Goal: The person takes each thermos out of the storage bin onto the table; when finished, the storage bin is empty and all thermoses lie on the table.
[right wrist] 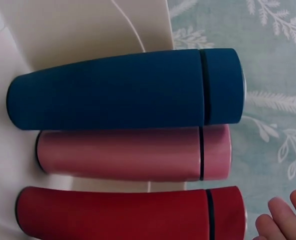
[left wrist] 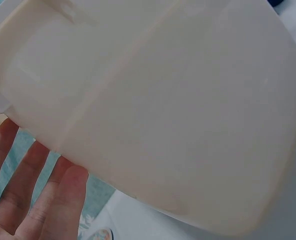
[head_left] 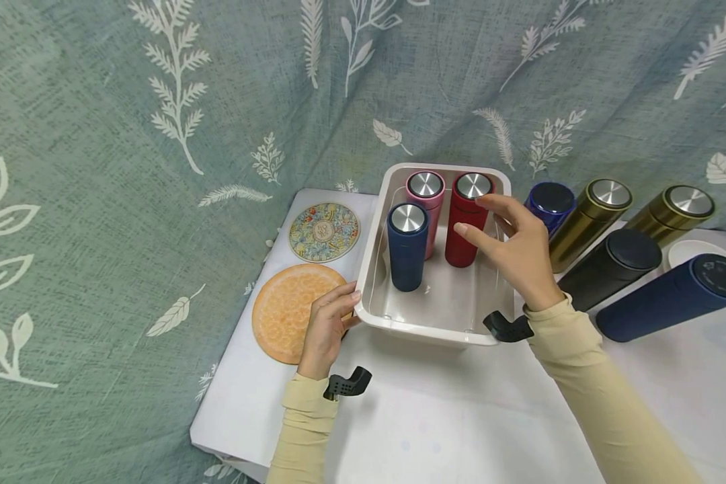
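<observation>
Inside a white plastic bin (head_left: 426, 329), three bottles with silver-topped lids stand upright: a navy one (head_left: 407, 259), a pink one (head_left: 432, 208) and a red one (head_left: 462, 238). Beside the red bottle's lid is my right hand (head_left: 520, 245), thumb and fingers spread apart. In the right wrist view its fingertips (right wrist: 283, 220) show a gap from the red lid. My left hand (head_left: 328, 326) is at the bin's left front corner, fingertips against the rim. The left wrist view has these fingers (left wrist: 25, 200) fairly straight along the bin's edge.
Right of the bin stand a blue bottle with a dark lid (head_left: 550, 205), two gold bottles (head_left: 581, 225), a black one (head_left: 605, 269) and a large navy one (head_left: 653, 306). A patterned round mat (head_left: 325, 232) and an orange round mat (head_left: 284, 312) lie left on the white table (head_left: 411, 417).
</observation>
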{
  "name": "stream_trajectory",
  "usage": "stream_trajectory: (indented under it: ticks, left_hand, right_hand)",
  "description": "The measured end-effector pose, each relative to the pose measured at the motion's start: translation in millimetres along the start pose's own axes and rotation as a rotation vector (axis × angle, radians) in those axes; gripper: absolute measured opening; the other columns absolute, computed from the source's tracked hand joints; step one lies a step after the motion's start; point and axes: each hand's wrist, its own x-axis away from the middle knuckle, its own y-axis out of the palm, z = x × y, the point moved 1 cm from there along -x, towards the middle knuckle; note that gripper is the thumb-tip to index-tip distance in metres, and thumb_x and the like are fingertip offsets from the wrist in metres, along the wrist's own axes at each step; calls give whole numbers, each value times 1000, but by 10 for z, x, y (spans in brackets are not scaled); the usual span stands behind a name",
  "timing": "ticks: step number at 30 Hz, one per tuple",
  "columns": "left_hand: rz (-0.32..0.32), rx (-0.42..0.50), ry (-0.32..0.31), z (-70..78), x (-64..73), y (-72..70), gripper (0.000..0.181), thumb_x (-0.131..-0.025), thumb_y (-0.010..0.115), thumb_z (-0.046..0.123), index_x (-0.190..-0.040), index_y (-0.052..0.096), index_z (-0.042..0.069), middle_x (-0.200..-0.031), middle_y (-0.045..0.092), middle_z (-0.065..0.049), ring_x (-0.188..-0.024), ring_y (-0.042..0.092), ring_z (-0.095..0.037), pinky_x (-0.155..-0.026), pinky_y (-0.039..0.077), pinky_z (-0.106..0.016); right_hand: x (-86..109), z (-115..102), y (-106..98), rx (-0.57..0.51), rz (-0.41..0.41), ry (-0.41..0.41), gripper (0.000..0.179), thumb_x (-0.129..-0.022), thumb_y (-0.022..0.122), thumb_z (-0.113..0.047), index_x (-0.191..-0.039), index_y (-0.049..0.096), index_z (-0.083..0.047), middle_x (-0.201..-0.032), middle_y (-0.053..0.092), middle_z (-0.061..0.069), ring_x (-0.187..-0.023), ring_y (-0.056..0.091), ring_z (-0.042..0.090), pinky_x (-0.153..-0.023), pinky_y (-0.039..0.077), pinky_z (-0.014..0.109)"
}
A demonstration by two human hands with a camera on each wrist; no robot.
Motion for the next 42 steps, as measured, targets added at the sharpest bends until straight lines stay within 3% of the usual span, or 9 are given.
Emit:
stream_trajectory:
  ticks: [12, 20, 30, 42]
  left_hand:
    - [-1, 8, -7, -1, 20, -8, 35, -91, 63, 12, -123, 68, 1, -99, 74, 5, -87, 70, -10, -76, 54, -30]
    - [-4, 14, -3, -4, 18, 10, 31, -91, 63, 13, -120, 70, 3, -100, 75, 4, -86, 70, -9, -77, 54, -31]
    - [-12, 14, 3, 0, 8, 10, 29, -92, 63, 12, -118, 71, 4, -99, 75, 4, -85, 70, -8, -78, 54, -32]
    - [-4, 8, 2, -4, 7, -11, 33, -91, 63, 12, -121, 69, 1, -99, 75, 5, -85, 70, -9, -79, 54, -33]
  right_hand:
    - [-57, -4, 180, -42, -112, 12, 60, -83, 84, -26, -135, 61, -9, -137, 64, 11, -132, 58, 25, -117, 41, 42]
    - [-91, 22, 324, -141, -214, 74, 77, -81, 85, -24, -147, 48, -10, -142, 60, 14, -135, 55, 24, -119, 38, 40]
    - [-83, 53, 478, -157, -299, 88, 76, -79, 86, -26, -145, 51, -14, -145, 57, 9, -139, 51, 26, -119, 37, 45]
    - [-107, 17, 587, -198, -326, 36, 78, -77, 87, -17, -146, 50, -13, -149, 54, 11, -141, 49, 25, -118, 39, 45]
